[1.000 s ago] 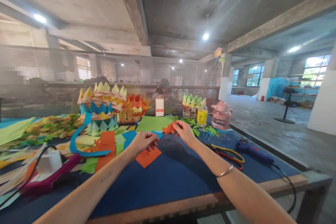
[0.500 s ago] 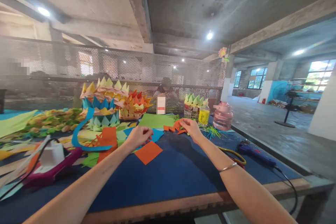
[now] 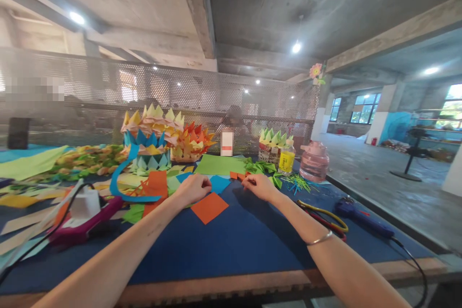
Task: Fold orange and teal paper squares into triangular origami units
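The person's left hand (image 3: 193, 188) rests knuckles-up on the blue table (image 3: 231, 245), its fingers curled in toward the palm. It lies at the far left corner of an orange paper square (image 3: 209, 207), which lies flat on the table; whether the fingers actually grip that corner cannot be told.

To the right of the orange square, and a little beyond it, the right hand (image 3: 260, 186) also sits low on the table. Its thumb and fingertips are drawn together at a small folded orange piece (image 3: 238, 176), which shows just past the fingertips. A thin metal bangle (image 3: 319, 238) circles the right forearm.

Beyond the orange square lie a blue sheet (image 3: 219, 183) and a green sheet (image 3: 219, 165). Farther back and to the left of it stands a tall stack of folded paper crowns (image 3: 151, 142), with an orange and red crown (image 3: 193, 143) beside it. Left of the orange square are a curling blue paper strip (image 3: 124, 178), loose orange scraps (image 3: 155, 185) and a purple glue gun (image 3: 84, 219) with a black cord.

To the right of the orange square lie yellow-handled pliers (image 3: 325, 214) and a second, blue glue gun (image 3: 361, 215). Behind the right hand are green paper bits (image 3: 263, 168), a small yellow bottle (image 3: 287, 161) and a pink jug (image 3: 314, 162).
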A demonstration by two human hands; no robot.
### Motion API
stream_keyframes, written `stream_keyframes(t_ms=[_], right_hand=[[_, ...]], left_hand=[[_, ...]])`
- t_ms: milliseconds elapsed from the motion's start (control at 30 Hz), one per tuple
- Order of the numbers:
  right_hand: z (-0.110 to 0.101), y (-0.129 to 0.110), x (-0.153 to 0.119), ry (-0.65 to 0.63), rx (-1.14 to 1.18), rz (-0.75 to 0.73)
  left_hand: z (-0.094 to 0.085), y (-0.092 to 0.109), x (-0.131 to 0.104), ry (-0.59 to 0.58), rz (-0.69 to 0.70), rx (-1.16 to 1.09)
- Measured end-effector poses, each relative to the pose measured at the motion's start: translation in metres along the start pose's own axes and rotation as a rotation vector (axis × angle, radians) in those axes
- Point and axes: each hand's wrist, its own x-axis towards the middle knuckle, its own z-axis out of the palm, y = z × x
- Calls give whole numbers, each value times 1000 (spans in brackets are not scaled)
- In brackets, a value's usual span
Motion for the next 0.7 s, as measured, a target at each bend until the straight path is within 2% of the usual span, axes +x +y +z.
stream_keyframes(t_ms=[200, 400, 533, 700], right_hand=[[1, -5, -1, 7, -55, -45], [14, -18, -6, -40, -39, -109], [18, -25, -9, -59, 4, -149], [20, -28, -10, -89, 86, -194]], left_hand=[[8, -1, 0, -45, -6, 3], [16, -5, 1, -113, -32, -165], [20, -4, 4, -144, -58, -409], [22, 2, 6, -118, -83, -864]])
